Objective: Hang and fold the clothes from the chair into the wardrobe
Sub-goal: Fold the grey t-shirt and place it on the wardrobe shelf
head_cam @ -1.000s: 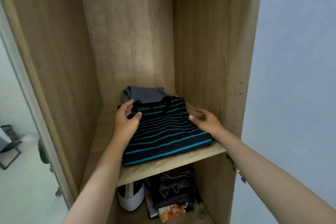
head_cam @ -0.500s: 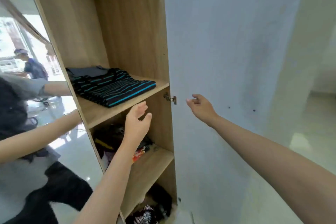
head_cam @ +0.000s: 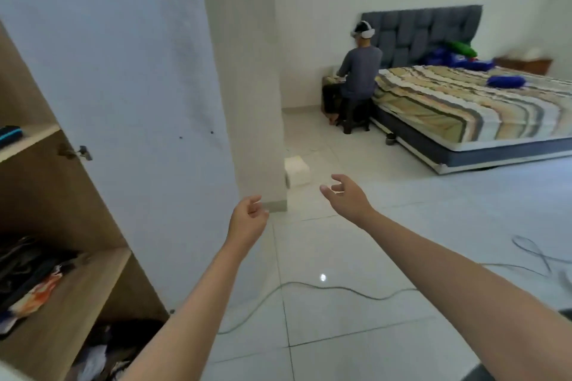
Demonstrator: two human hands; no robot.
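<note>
The wooden wardrobe (head_cam: 46, 189) fills the left edge, its white door (head_cam: 130, 102) swung open toward me. A corner of the folded black shirt with teal stripes (head_cam: 10, 133) shows on the upper shelf. Mixed clothes (head_cam: 31, 275) lie on the shelf below, and more lie at the bottom. My left hand (head_cam: 249, 219) hangs in the air in front of the door's edge, fingers loosely curled, holding nothing. My right hand (head_cam: 345, 195) is out over the floor, fingers spread and empty. The chair with the clothes is not in view.
A white pillar (head_cam: 244, 71) stands behind the door, with a small white box (head_cam: 297, 168) at its foot. A cable (head_cam: 325, 289) runs across the tiled floor. A person sits on a stool (head_cam: 356, 116) beside a bed (head_cam: 470, 108) at the back right.
Both hands left the striped shirt on the shelf and drew back. My view has swung right, from the wardrobe's inside to the room and bed.
</note>
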